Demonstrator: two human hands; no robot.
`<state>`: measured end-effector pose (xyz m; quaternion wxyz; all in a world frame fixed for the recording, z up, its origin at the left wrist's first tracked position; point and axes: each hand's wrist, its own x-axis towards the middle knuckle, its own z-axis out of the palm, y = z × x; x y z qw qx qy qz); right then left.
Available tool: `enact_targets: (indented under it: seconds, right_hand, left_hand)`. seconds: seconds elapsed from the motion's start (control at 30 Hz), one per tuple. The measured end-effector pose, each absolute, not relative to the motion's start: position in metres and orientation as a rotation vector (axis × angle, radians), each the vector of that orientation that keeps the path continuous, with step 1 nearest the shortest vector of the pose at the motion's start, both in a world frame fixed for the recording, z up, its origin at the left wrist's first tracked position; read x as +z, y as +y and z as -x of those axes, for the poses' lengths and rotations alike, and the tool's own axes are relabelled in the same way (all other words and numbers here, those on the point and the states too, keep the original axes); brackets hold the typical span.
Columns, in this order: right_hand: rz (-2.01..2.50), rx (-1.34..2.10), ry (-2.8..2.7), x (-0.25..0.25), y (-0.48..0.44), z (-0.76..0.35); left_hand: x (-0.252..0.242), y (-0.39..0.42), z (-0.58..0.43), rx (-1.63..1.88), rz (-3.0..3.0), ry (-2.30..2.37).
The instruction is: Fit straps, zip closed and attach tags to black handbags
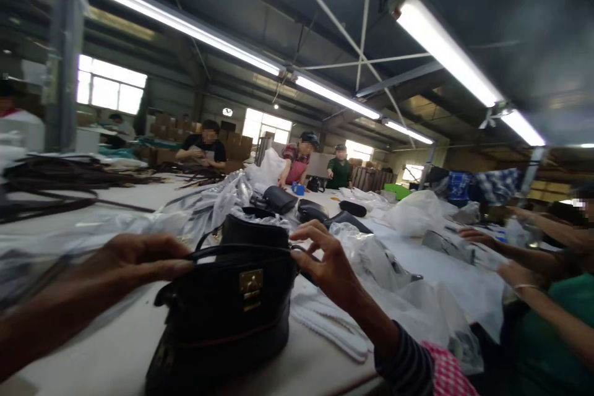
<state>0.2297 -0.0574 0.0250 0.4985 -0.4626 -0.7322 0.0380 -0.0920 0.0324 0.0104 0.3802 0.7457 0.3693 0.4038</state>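
Observation:
A black handbag (227, 315) with a gold-coloured clasp plate (251, 288) stands upright on the table in front of me. Its flap (253, 238) is raised at the back, and a thin black handle (245, 252) crosses the top. At the bag's upper left corner, my left hand (143, 257) pinches the handle's end between thumb and fingers. My right hand (327, 260) is closed at the upper right corner, thumb and index finger together on the bag's edge. Just right of the bag lie white gloves (329, 322).
Clear plastic bags (436, 315) cover much of the table. Black bag pieces (278, 199) lie beyond the handbag, and dark straps (51, 179) are heaped at left. A co-worker in green (557, 309) handles plastic close on my right; several others work farther back.

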Motion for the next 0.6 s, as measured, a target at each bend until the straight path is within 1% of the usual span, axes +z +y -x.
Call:
enact_targets:
  seconds: [0.03,0.07,0.17,0.37,0.43,0.6]
  right_hand:
    - [1.084,-0.047,-1.828,0.028,-0.062,-0.219]
    - [1.046,-0.162,-1.882,0.029,-0.065,-0.207]
    - [0.963,-0.384,-2.048,0.027,-0.071,-0.164]
    - [0.888,-0.87,-2.273,0.004,-0.051,-0.091]
    - [0.863,-0.948,-2.32,0.001,-0.044,-0.088]
    - [0.941,-0.928,-2.26,0.003,-0.04,-0.098]
  left_hand:
    - [0.015,0.026,0.091,0.923,-1.858,0.899]
    - [0.019,0.022,0.09,0.886,-1.807,0.831]
    - [0.022,0.021,0.086,0.92,-1.679,0.708]
    - [0.01,0.024,0.088,0.963,-1.616,0.651]
    - [0.01,0.023,0.089,0.957,-1.658,0.657]
    - [0.011,0.021,0.088,0.95,-1.812,0.707]
